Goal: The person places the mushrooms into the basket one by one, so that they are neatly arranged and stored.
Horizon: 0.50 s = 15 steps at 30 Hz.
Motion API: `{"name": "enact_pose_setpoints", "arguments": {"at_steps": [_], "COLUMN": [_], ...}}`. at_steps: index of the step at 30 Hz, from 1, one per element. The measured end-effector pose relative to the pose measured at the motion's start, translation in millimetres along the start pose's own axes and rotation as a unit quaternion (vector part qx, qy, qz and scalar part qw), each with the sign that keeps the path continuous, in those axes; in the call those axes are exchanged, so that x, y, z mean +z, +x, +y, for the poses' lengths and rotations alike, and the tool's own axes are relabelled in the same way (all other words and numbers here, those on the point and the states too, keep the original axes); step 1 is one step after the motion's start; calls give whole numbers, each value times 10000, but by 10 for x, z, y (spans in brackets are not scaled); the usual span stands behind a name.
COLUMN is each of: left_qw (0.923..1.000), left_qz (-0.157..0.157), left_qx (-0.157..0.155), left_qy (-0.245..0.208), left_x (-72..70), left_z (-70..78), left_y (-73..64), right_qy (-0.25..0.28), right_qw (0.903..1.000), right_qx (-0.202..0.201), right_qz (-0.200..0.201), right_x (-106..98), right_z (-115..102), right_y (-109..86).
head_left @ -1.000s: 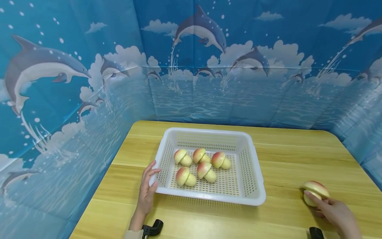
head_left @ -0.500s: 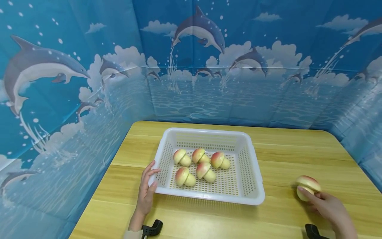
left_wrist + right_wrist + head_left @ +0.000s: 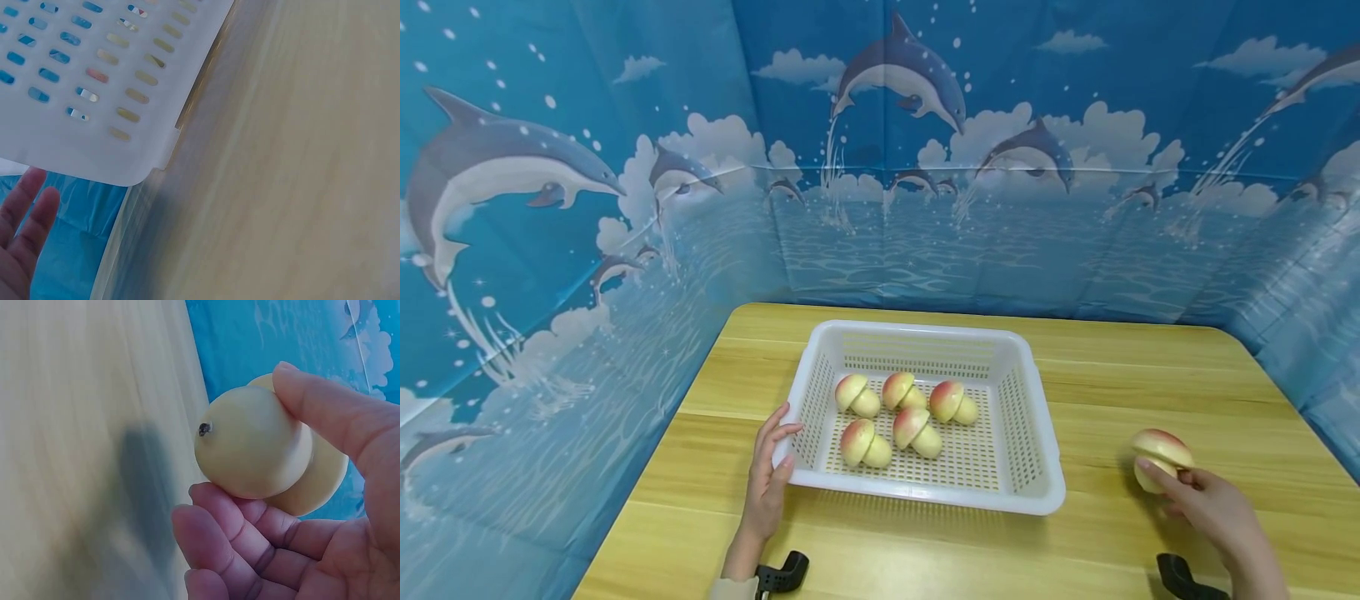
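Observation:
A mushroom (image 3: 1163, 450) with a yellow, red-blushed cap and a pale rounded stem is held by my right hand (image 3: 1213, 508), to the right of the basket. In the right wrist view the thumb presses one side of the mushroom (image 3: 250, 444) and the fingers curl beneath it; a small dark spot marks the stem's end. My left hand (image 3: 767, 483) touches the near-left rim of a white perforated plastic basket (image 3: 925, 498), its fingers fairly straight. The left wrist view shows those fingers (image 3: 39, 222) by the basket's edge. Several similar mushrooms (image 3: 917, 432) lie inside the basket.
The basket stands on a wood-grain table (image 3: 1112, 375) with rounded far corners. Blue curtains (image 3: 1000, 242) printed with dolphins and clouds surround the table at the back and sides. A black wrist mount (image 3: 784, 573) sits on the left wrist, another (image 3: 1183, 575) on the right.
My right hand has carried the mushroom leftward and a little farther from me, nearer the basket. The left hand, the basket and the mushrooms inside have stayed in place.

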<state>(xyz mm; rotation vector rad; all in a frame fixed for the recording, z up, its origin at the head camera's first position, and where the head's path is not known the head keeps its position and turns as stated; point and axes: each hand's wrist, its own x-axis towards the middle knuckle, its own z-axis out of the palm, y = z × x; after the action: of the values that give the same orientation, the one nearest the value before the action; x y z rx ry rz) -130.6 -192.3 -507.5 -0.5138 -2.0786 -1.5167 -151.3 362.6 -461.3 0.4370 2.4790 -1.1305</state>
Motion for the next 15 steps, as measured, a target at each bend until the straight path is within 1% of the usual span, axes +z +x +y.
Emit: {"name": "enact_pose_setpoints", "arguments": {"at_steps": [2,4,6,9,11,12,15], "left_qw": [10000,9999,9998,9999,9999,10000,10000], "left_qz": [18,35,64,66,61,41,21], "left_qx": [39,89,160,121,84,30,9], "left_qy": [39,71,76,25,6,1,61], "left_x": [3,7,13,19,19,16,9], "left_z": [18,66,164,303,360,357,253], "left_y": [6,19,46,79,92,90,64], "right_qy": [66,87,95,89,48,52,8], "right_qw": [9999,9999,9998,9998,9998,9998,9995], "right_qx": [-72,-111,-128,-123,-122,-136,-185], "right_qz": [27,69,105,123,143,162,242], "right_x": [8,20,31,44,52,55,64], "right_z": [-42,-84,-123,-181,-221,-239,-289], "right_y": [-10,-20,-31,-44,-51,-54,-64]}}
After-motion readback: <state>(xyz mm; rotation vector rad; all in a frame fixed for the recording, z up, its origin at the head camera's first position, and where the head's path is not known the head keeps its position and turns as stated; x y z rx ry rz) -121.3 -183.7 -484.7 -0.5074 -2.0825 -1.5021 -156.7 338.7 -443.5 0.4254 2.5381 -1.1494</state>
